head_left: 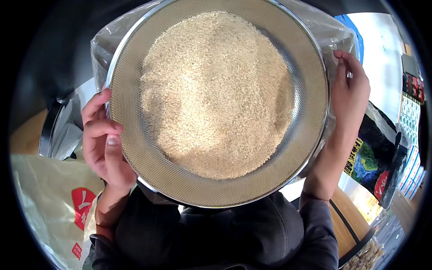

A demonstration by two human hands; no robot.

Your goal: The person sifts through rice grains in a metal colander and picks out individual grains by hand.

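A large round metal sieve (310, 103) with a perforated bottom and shiny rim is in front of me, above my lap. A broad heap of pale, husked-looking grain (216, 99) covers much of its bottom. At the sieve's left rim is my left hand (103, 144), fingers bent and the tips of thumb and forefinger over the edge. Beyond the right rim, my right hand (351, 85) has its bent fingers on a clear plastic bag (333, 33). That bag spreads behind and under the sieve; its lower part is hidden.
On the left stands a translucent printed bag (54, 198) with red marks, near a dark-rimmed container (49, 128). A black printed bag (373, 153) lies to the right, above a wooden stool top (348, 220). Packaged goods (411, 117) line the far right.
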